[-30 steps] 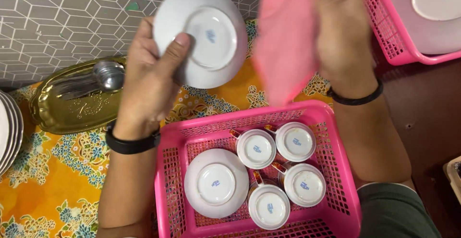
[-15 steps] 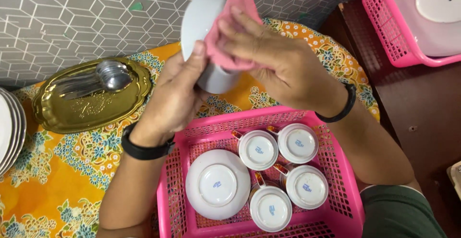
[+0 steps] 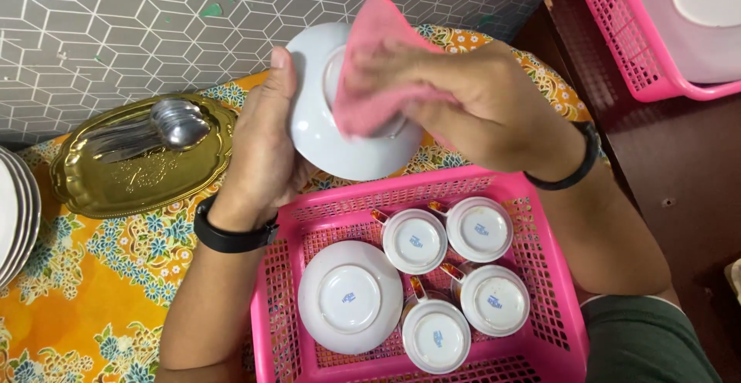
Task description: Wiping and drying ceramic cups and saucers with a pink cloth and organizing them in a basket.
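My left hand grips a white saucer by its rim, underside turned toward me, above the table's back edge. My right hand presses a pink cloth against the saucer's base. Just below the hands stands a pink plastic basket holding another upturned white saucer and several upturned white cups. Both wrists wear black bands.
A gold oval tray with metal spoons lies at the left on the orange floral tablecloth. White plates are stacked at the far left edge. A second pink basket with white dishes sits top right on a dark surface.
My right hand brought the pink cloth from the air onto the saucer. The saucer has since tilted so its underside faces me, with the cloth rubbing over the base.
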